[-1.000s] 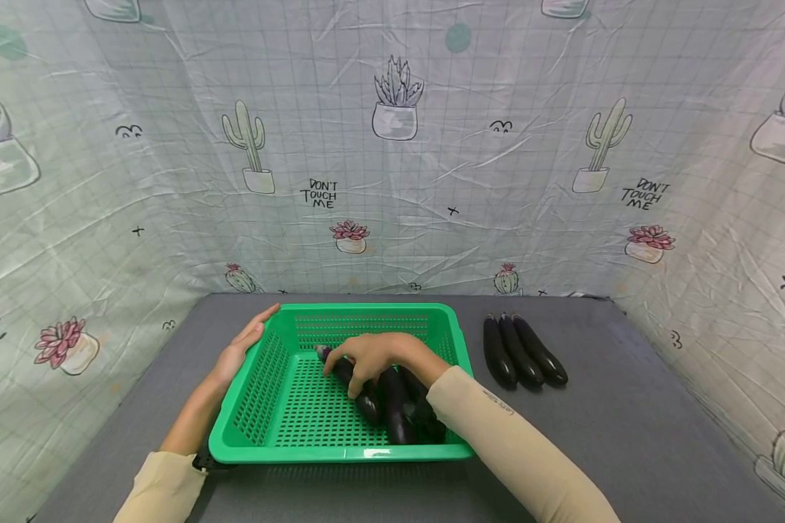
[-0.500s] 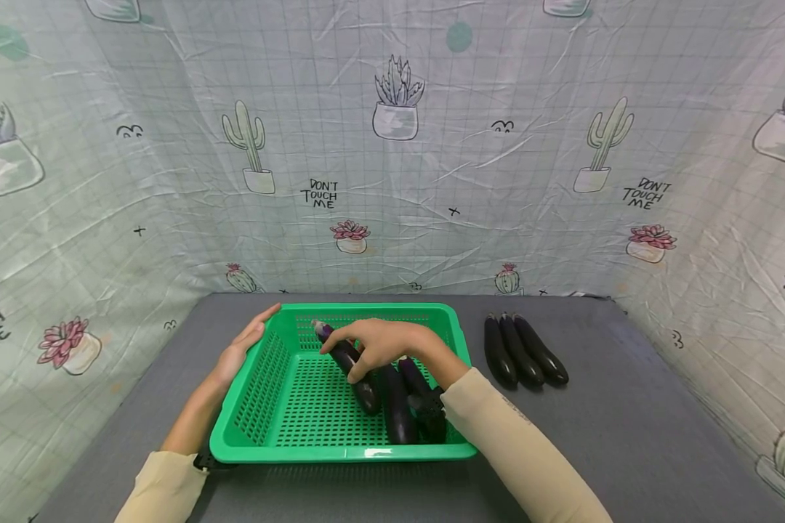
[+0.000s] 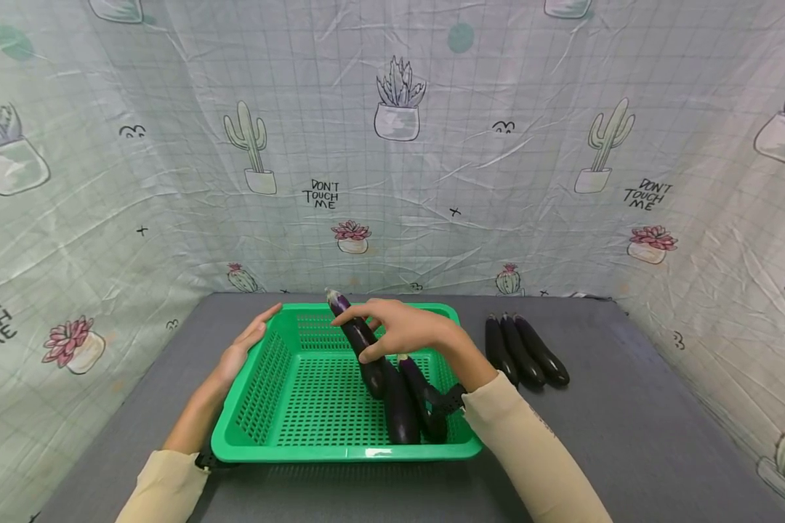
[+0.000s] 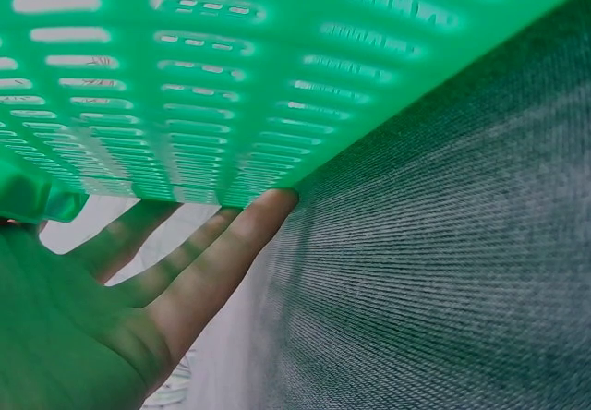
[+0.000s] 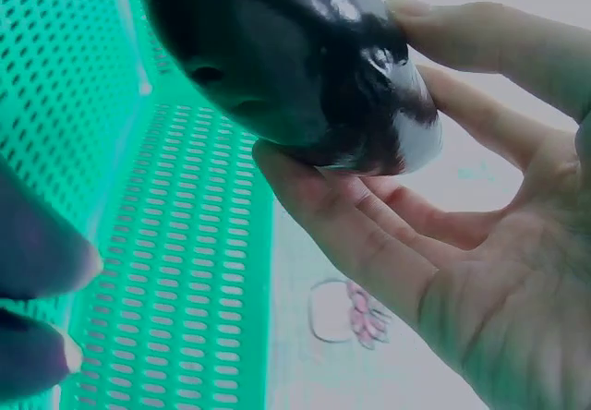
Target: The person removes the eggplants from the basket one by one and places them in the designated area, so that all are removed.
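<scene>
We are looking down at a green basket [image 3: 288,407] sitting on a grey table [image 3: 628,436]. Our right hand [image 3: 405,330] is grasping a dark eggplant [image 3: 360,341], lifting it tilted over the basket's middle, stem end pointing far and left. Two more eggplants [image 3: 408,403] are lying in the basket's right side. Our left hand [image 3: 238,349] is resting flat, fingers straight, against the basket's left wall. Three eggplants [image 3: 526,352] are lying on the table just right of the basket.
</scene>
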A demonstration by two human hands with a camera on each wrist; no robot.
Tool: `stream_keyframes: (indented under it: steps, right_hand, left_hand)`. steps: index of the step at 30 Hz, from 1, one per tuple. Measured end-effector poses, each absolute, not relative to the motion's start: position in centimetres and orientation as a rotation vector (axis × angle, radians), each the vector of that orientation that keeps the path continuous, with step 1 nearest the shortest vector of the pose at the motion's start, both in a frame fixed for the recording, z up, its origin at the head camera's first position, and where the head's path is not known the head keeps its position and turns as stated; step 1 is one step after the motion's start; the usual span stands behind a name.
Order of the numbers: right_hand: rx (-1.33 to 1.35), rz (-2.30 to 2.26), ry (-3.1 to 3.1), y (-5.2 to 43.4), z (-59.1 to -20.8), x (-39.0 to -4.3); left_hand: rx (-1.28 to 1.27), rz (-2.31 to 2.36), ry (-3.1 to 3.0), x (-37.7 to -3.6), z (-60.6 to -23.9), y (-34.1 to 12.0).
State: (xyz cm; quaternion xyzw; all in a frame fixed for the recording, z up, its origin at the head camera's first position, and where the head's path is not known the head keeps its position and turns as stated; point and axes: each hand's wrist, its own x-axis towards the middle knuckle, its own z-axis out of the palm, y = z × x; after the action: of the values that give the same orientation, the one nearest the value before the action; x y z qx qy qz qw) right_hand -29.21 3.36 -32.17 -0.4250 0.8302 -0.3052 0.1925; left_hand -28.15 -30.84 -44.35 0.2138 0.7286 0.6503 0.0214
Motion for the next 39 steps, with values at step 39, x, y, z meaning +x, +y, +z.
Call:
stream_keyframes:
  steps: [39]
  right_hand:
    - [-1.191,-1.361,2.56,15.9,-31.4,-25.5]
  left_hand:
    - [0.653,1.964,2.345,-28.2,-44.4,-30.7]
